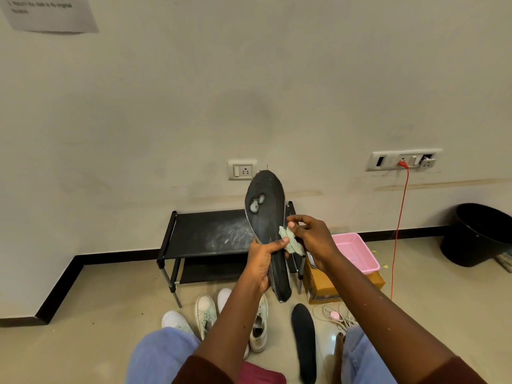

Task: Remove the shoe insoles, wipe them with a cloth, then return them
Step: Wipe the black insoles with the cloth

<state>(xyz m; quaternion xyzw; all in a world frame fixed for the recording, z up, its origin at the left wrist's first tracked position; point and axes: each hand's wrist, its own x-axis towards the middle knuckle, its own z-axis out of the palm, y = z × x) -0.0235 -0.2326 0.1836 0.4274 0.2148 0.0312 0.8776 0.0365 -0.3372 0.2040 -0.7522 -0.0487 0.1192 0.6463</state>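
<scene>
My left hand (261, 263) grips a black insole (267, 214) near its heel and holds it upright, toe up; worn pale patches show near the toe. My right hand (307, 235) pinches a small pale green cloth (292, 242) and presses it against the insole's middle. A second black insole (304, 339) lies flat on the floor between my knees. Several white shoes (206, 314) stand on the floor below my left forearm.
A low black shoe rack (205, 234) stands against the wall behind the insole. To its right, a pink basket (357, 252) sits on a cardboard box (321, 286). A black bin (479, 234) stands far right. An orange cable (399, 231) hangs from a wall socket.
</scene>
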